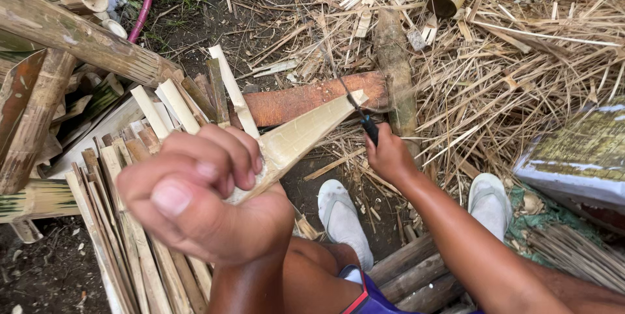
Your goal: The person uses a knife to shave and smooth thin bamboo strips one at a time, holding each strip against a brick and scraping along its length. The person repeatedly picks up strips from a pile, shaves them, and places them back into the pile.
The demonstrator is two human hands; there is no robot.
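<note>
My left hand (202, 190) is closed around the near end of a pale split bamboo piece (306, 132), which slants up and away to the right. My right hand (388, 156) grips the dark handle of a knife (355, 102). Its thin blade meets the far tip of the bamboo piece, over a reddish-brown wooden block (306, 100) lying on the ground. My two feet in pale sandals (342, 216) rest on the dirt below.
A stack of split bamboo slats (130, 223) lies at the left. Thick bamboo poles (71, 31) are piled at upper left. Dry shavings (521, 54) cover the ground at right. A pink hose (144, 1) runs at the top. A white-edged box (579, 158) sits at right.
</note>
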